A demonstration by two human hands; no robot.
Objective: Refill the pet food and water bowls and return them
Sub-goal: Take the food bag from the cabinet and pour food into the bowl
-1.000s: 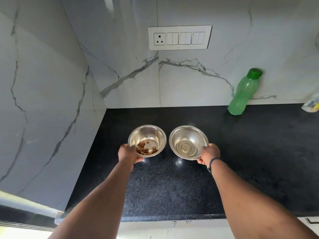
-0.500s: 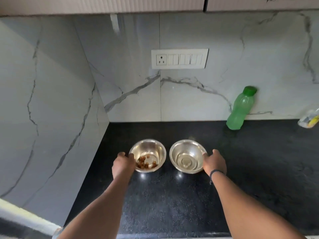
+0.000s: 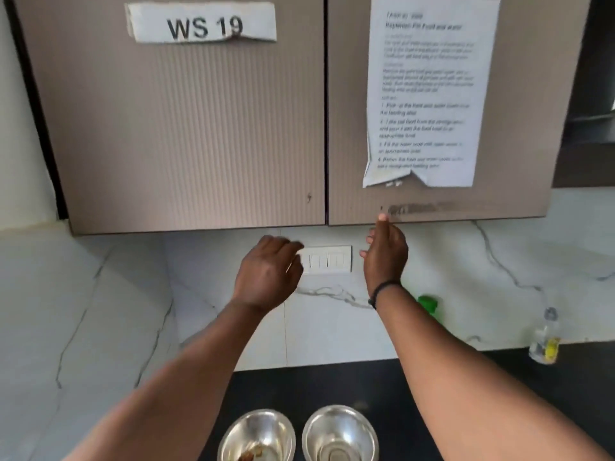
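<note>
Two steel bowls stand side by side on the black counter (image 3: pixel 519 387) at the bottom of the view. The left bowl (image 3: pixel 258 434) holds a few brown kibbles; the right bowl (image 3: pixel 339 432) looks empty. Both hands are raised in the air, well above the bowls. My left hand (image 3: pixel 266 272) hangs with relaxed fingers in front of the switch plate and holds nothing. My right hand (image 3: pixel 384 252) is held up with straight fingers, its fingertips at the lower edge of the right cabinet door (image 3: pixel 432 207). A green bottle (image 3: pixel 429 306) shows partly behind my right forearm.
Two brown wall cabinet doors fill the upper view, the left one (image 3: pixel 193 128) labelled "WS 19", the right one carrying a printed sheet (image 3: pixel 426 94). A white switch plate (image 3: pixel 327 259) sits on the marble backsplash. A small clear bottle (image 3: pixel 544 341) stands at the counter's right.
Both hands let go of the bowls and rose toward the cabinets. The view tilted upward, so the bowls slid to the bottom edge and the cabinet doors came into sight.
</note>
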